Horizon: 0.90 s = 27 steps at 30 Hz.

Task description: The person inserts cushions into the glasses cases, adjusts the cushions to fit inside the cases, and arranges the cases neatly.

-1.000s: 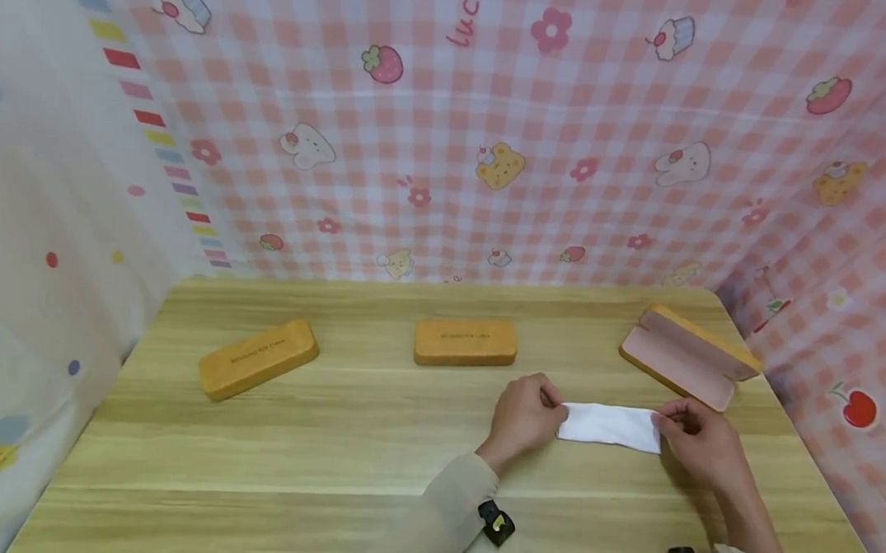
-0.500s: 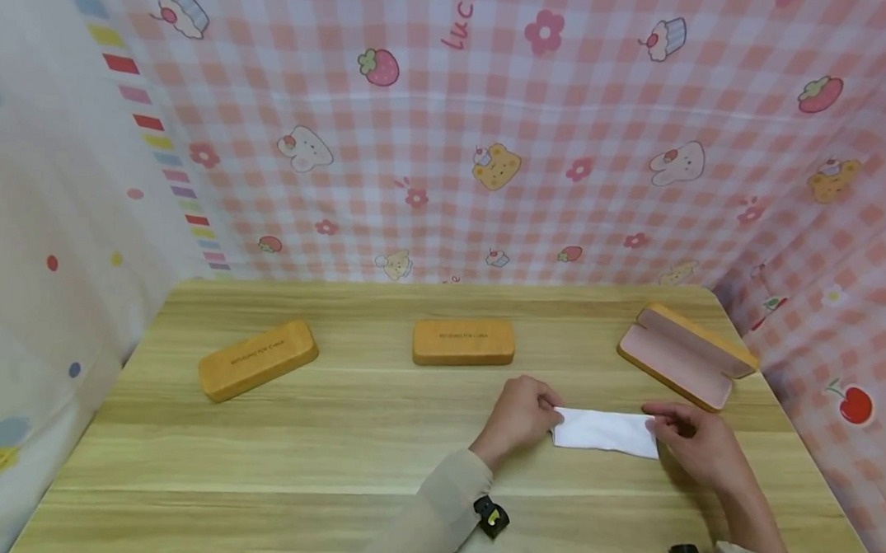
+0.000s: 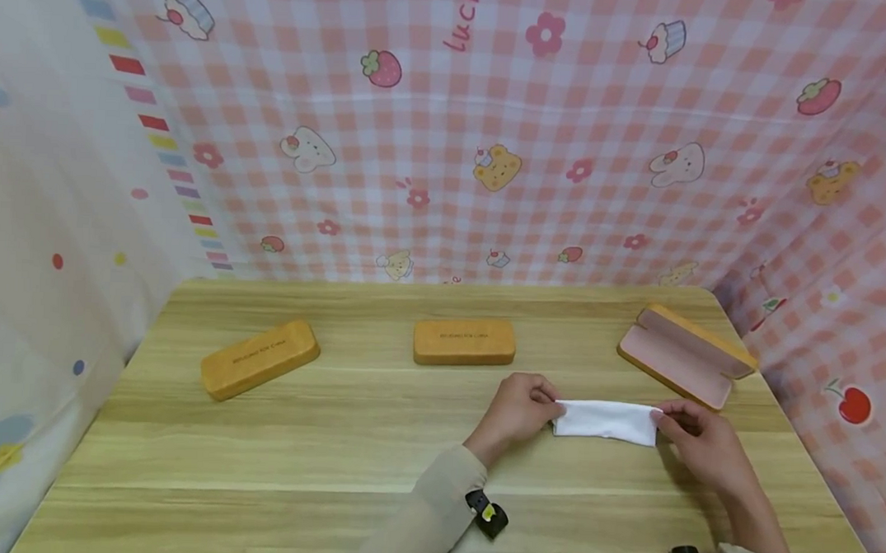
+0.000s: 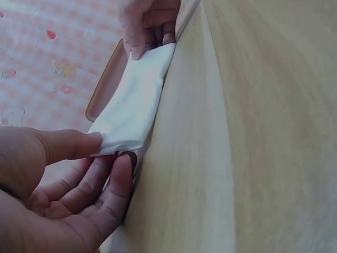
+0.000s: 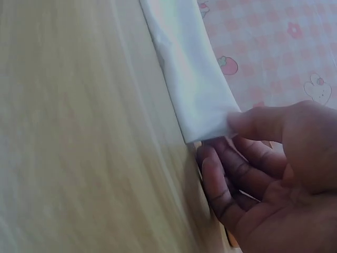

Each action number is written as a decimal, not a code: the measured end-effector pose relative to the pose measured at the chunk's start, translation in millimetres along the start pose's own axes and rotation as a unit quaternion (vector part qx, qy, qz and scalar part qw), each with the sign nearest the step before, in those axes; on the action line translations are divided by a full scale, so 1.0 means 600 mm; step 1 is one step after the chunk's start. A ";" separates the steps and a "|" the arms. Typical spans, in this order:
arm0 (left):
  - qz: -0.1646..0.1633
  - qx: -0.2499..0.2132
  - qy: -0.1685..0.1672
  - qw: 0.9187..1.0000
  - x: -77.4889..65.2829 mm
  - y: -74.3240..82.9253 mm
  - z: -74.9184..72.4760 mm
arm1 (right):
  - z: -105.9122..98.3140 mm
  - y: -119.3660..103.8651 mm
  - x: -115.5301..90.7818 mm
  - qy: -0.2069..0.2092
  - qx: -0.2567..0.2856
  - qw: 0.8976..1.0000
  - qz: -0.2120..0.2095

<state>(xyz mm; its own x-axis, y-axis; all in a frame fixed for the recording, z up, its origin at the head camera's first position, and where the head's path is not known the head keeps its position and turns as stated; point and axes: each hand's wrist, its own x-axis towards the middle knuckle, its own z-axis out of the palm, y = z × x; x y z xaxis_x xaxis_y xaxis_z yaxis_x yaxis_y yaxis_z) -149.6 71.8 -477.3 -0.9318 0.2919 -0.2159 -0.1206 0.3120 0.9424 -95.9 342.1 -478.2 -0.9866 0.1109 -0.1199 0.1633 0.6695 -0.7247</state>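
Note:
A white cloth point(image 3: 606, 421), folded into a long narrow strip, stretches between the two hands near the right side of the table. The left hand point(image 3: 514, 413) pinches its left end, thumb on top and fingers beneath, as the left wrist view shows. At the other end, the right hand point(image 3: 706, 446) pinches the cloth between thumb and fingers. Just behind the right hand lies an opened glasses case point(image 3: 677, 365) with a pale pink lining, its lid tilted up at the back.
Two closed tan glasses cases lie farther left: one at the middle back point(image 3: 465, 343), another angled at the left point(image 3: 261, 359). The wooden table point(image 3: 256, 466) meets a pink checked curtain point(image 3: 419, 143) behind. Black camera straps sit on both wrists.
The cloth dips slightly toward the person, then rises back up. The right fingers loosen a little half a second ago and now pinch the cloth's end again. The cases stay put.

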 end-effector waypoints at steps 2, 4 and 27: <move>-0.011 -0.033 -0.002 0.999 0.001 0.000 0.001 | 0.002 0.000 0.002 -0.001 0.030 0.999 0.012; -0.022 -0.052 -0.002 0.998 0.002 -0.001 0.001 | 0.004 0.000 0.003 -0.004 0.061 0.998 0.028; -0.030 -0.118 0.010 0.992 0.036 0.008 0.011 | -0.014 -0.010 0.002 0.006 0.200 0.971 0.127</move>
<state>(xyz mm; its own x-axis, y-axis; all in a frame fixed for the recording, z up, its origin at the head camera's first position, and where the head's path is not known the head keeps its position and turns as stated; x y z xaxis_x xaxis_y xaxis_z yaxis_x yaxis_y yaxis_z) -168.0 85.8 -479.1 -0.9271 0.2604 -0.2696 -0.2499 0.1064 0.9624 -98.1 344.2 -468.2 -0.9137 0.2453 -0.3241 0.3869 0.2803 -0.8785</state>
